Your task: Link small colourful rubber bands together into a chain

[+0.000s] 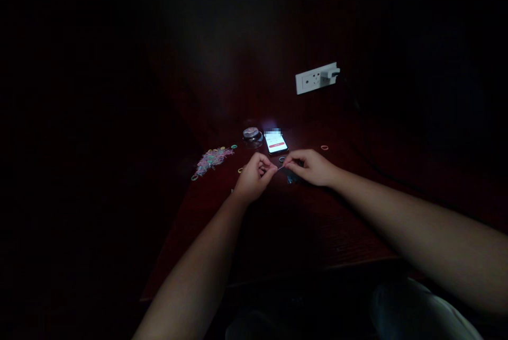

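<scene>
My left hand (256, 175) and my right hand (311, 167) face each other over the dark red table. Both are closed in a pinch on one thin, pale elastic band (281, 167), which spans the short gap between the fingertips. A bluish band (282, 159) lies just behind that gap. Under the right hand is a small teal clump (292, 179), too dark to make out clearly. Part of a yellow band (240, 170) shows beside the left hand. Farther left lies a loose pile of colourful elastic bands (214, 158), mostly pink, purple and green.
Behind the hands a lit phone (275, 141) leans or lies beside a round, clear lidded jar (252, 137). One orange-pink band (324, 148) sits to the right. On the wall, a white socket (316, 79) holds a plug with a dark cable. The table's front edge (317, 270) is near me.
</scene>
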`<action>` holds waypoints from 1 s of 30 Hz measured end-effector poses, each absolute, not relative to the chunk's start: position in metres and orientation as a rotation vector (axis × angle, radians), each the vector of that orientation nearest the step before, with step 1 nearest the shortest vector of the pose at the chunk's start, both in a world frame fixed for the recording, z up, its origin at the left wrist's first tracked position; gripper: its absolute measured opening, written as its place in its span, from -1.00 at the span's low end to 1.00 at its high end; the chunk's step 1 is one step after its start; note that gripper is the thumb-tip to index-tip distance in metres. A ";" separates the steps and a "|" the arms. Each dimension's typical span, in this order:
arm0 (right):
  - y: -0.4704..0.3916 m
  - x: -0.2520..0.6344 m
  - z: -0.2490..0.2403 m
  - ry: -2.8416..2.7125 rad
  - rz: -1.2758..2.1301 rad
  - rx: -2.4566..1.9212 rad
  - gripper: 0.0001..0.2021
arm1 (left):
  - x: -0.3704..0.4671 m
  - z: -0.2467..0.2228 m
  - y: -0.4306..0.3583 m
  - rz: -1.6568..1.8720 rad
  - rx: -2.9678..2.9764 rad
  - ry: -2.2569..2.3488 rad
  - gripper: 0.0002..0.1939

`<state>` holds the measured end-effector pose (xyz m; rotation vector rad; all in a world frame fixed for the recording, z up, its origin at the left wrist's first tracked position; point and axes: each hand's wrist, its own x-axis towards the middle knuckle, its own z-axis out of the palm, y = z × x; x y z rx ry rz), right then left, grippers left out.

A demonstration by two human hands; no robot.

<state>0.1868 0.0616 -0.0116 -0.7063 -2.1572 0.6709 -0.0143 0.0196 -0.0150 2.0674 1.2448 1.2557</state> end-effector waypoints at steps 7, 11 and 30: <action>0.065 0.189 -0.013 -2.133 0.632 -0.742 -0.82 | -0.017 -0.015 0.018 1.229 2.114 1.266 -0.85; 0.061 0.189 -0.012 -2.172 0.724 -0.718 -0.80 | -0.015 -0.013 0.018 1.259 2.121 1.272 -0.85; 0.058 0.189 -0.010 -2.243 0.770 -0.659 -0.79 | -0.011 -0.003 0.012 1.278 2.209 1.328 -0.86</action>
